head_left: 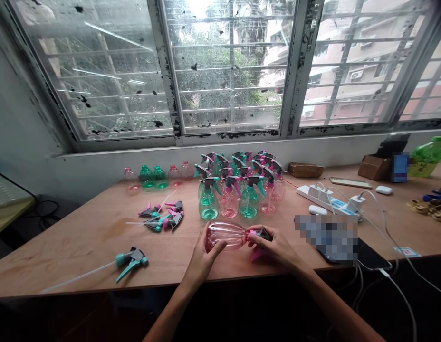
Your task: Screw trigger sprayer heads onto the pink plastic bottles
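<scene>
A clear pink spray bottle (227, 235) lies sideways just above the table's front edge. My left hand (205, 256) is wrapped round its base end. My right hand (273, 246) grips the pink and grey trigger head (260, 234) at the bottle's neck. Right behind stands a cluster of several finished pink and green spray bottles (238, 190). A loose teal trigger head with a long white tube (129, 261) lies to the left near the front edge.
A small pile of trigger heads (165, 216) lies left of centre. Several capless bottles (156, 176) line the wall. To the right are a white power strip (330, 202) with cables, a phone (370, 259), cardboard boxes (375, 166) and a green bag (429, 154).
</scene>
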A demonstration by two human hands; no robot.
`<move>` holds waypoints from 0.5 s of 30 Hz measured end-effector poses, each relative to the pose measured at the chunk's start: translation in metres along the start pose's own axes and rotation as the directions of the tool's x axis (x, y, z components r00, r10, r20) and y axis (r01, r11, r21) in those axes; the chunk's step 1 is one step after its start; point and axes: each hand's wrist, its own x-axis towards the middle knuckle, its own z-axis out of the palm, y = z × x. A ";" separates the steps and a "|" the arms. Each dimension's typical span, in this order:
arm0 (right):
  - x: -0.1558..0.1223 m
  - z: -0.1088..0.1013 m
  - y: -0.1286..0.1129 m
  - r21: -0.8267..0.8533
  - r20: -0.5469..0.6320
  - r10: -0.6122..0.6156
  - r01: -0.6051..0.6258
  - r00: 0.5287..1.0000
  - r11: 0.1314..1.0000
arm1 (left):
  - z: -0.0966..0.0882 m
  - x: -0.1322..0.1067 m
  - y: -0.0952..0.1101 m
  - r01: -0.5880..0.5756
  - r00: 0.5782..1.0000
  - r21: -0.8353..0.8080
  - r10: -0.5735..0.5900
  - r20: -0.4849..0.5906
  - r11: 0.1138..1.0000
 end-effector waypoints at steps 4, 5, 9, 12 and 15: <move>0.000 0.004 0.008 0.088 0.032 0.009 -0.012 0.999 0.996 | -0.002 0.000 -0.006 0.016 1.000 -0.028 -0.016 0.003 0.999; 0.000 0.003 0.009 0.088 0.039 0.008 -0.011 0.999 0.996 | -0.001 0.001 -0.008 0.011 1.000 -0.016 -0.011 0.011 1.000; 0.000 -0.001 0.009 0.061 0.030 -0.004 0.003 1.000 0.998 | 0.001 0.002 -0.014 -0.048 0.999 0.036 0.048 0.017 0.998; -0.002 -0.002 0.006 0.046 0.040 -0.008 0.006 0.999 0.999 | 0.001 0.002 -0.018 -0.074 0.996 0.050 0.072 0.043 0.996; -0.004 -0.001 0.004 0.039 0.041 -0.006 0.005 0.999 0.999 | 0.000 0.001 -0.019 -0.076 0.994 0.039 0.073 0.077 0.996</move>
